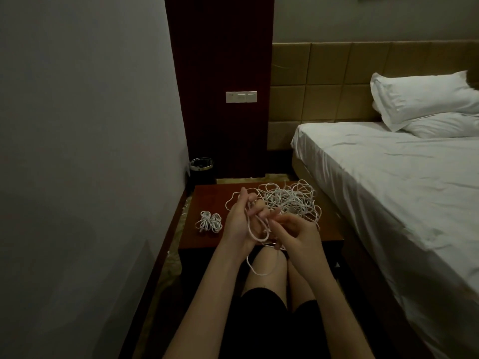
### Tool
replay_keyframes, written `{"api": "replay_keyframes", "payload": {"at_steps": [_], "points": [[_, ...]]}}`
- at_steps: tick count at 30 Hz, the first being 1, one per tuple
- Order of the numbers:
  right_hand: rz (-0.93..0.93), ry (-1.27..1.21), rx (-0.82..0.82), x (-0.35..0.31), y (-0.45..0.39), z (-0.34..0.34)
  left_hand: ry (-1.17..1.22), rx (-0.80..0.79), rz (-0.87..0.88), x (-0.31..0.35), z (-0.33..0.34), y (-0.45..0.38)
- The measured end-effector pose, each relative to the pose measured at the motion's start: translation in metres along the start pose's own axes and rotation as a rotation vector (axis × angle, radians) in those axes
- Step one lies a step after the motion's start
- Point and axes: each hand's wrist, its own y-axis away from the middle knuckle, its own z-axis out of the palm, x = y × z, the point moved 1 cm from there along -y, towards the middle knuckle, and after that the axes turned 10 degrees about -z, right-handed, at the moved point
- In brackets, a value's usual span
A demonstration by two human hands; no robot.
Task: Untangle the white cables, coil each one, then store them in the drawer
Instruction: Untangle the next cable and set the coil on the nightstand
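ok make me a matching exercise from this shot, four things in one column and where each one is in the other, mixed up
Things:
1. small coiled white cable bundles
2. big tangled heap of white cable
3. white cable loop being worked
4. small black round bin with a shiny rim

Places:
A. on the floor by the wall, behind the table
B. held between the hands, left hand and right hand
C. on the left part of the dark red wooden table
D. on the far right part of the table

Pairs: 1-C, 2-D, 3-B, 4-A
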Motion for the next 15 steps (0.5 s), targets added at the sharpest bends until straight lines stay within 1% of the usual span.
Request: {"api": "replay_keyframes", "payload": {"at_steps": [2,6,9,12,13,15], "points": [[-0.012,0.003,-0.035,0.0,0.003,-0.005,-0.016,-0.004,0.006,0.006,0.0,-0.001],[-0.068,0.106,-0.199,-0.007,0.004,-0.016,-0.041,-0.035,0.021,0.016,0.0,0.0],[-0.106,0.176,-0.197,-0.009,0.004,-0.026,-0.042,-0.049,0.056,0.024,-0.003,0.001],[-0.148,0.237,-0.185,-0.017,0.001,-0.03,-0.093,-0.024,0.07,0.028,-0.002,0.001],[-0.177,0.3,-0.217,-0.022,0.0,-0.029,-0.126,-0.007,0.073,0.027,-0.001,0.001],[-0.225,0.433,-0.342,-0.037,-0.004,-0.02,-0.189,0.013,0.072,0.022,0.002,0.001]]}}
